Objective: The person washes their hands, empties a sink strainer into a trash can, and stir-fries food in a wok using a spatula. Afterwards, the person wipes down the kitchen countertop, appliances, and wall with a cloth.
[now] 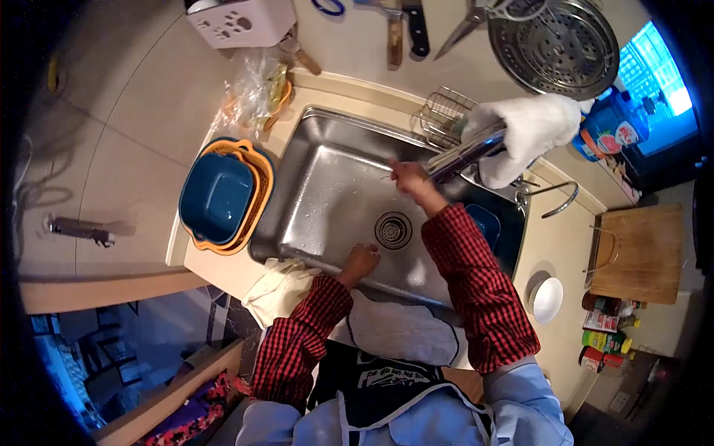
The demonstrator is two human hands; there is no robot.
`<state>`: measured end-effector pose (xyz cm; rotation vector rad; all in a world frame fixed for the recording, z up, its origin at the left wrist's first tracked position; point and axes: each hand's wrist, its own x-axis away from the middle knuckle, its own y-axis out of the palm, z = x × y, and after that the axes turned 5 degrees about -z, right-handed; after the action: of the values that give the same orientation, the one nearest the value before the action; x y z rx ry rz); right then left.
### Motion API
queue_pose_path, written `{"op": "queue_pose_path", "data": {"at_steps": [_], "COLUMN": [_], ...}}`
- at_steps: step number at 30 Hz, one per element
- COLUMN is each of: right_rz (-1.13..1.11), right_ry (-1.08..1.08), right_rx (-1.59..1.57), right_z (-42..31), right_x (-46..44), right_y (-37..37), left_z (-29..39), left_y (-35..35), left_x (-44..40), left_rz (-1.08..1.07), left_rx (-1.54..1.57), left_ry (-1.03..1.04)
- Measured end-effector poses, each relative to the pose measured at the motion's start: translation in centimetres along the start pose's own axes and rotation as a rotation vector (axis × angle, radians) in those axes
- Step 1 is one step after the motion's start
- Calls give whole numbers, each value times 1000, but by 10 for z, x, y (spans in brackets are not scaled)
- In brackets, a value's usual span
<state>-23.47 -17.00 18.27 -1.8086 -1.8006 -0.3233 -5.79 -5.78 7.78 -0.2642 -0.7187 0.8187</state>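
My right hand (410, 177) hovers above the back right of the steel sink (335, 178), its fingers curled. Whether it holds something small I cannot make out. Right beside it, a shiny dark metal piece (465, 154) slants out from under a white cloth (524, 126); I cannot tell if the hand touches it. Lower down, my left hand (362, 262) is over the front of the basin, left of the drain (393, 230). Its fingers are bent inward and their inner side is hidden. Wet patches shine on the basin floor.
Left of the sink stand a blue basin (216, 197) and an orange basket (262, 175). Cloths (401, 327) lie along the front edge. Behind are knives (416, 30), scissors (465, 30) and a perforated steamer plate (554, 48). A white bowl (547, 299) sits right, near a curved tap (561, 201).
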Motion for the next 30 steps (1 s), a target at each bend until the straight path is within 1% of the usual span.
{"op": "queue_pose_path", "data": {"at_steps": [1,2,3,4,5,7,8,9,11,12,13,14,15,17,18,19,20,21,22,23,24,25,26,27,28,30], "right_rz": [-6,-45,-80,-131,-128,-169,-196,-182,-40,16,41,110,185,134,153,180,180,181,206,196,181,200,227,251,265,141], "right_ry": [-2,-96,-191,-162,-162,-326,-415,-419,-390,-214,-212,-423,-628,-754,-547,-541,-632,-723,-720,-662,-603,-604,-537,-465,-462,-661], "right_rx": [14,-26,-67,-37,-21,-137,-172,-168,25,268,261,425,596,404,477,475,368,255,246,-35,-316,-325,-161,3,-2,516], "right_z": [4,12,8,5,6,7,10,13,15,-10,-4,8,14,23,4,6,12,19,25,31,25,22,1,-9,-1,24], "right_x": [0,-4,1,9,15,25,26,25,25,47,45,39,38,43,64,61,53,44,32,20,22,28,52,66,66,64], "right_y": [-4,-9,-12,-18,-19,-18,-16,-17,-21,-24,-24,-22,-22,-17,-13,-12,-10,-7,0,7,7,3,-1,-6,-11,-14], "left_z": [-5,-16,-26,-36,-32,-20,-19,-18,-19,-25,-32,-48,-41,-26,-27,-28,-27,-17,-2,7,-6,-31,-46,-33,-20,-9], "left_y": [5,11,15,21,21,19,20,19,19,21,24,33,27,18,19,20,20,17,9,4,10,22,28,20,13,10], "left_x": [1,0,-2,-3,1,15,19,21,24,22,20,12,16,21,20,20,17,20,30,33,25,15,8,13,21,26], "left_rz": [20,27,25,24,28,154,152,138,118,91,60,78,59,66,51,29,10,-3,-35,-64,-75,-46,-19,-30,-62,-105], "left_rx": [-28,-17,-74,-130,-118,-161,-157,-167,-187,-179,-173,-243,-256,-135,-145,-97,-52,-69,8,86,68,67,68,57,55,52], "left_ry": [-6,-2,50,102,110,30,41,25,28,25,23,70,98,51,75,-3,-84,-70,-113,-159,-148,-115,-83,-75,-80,-78]}}
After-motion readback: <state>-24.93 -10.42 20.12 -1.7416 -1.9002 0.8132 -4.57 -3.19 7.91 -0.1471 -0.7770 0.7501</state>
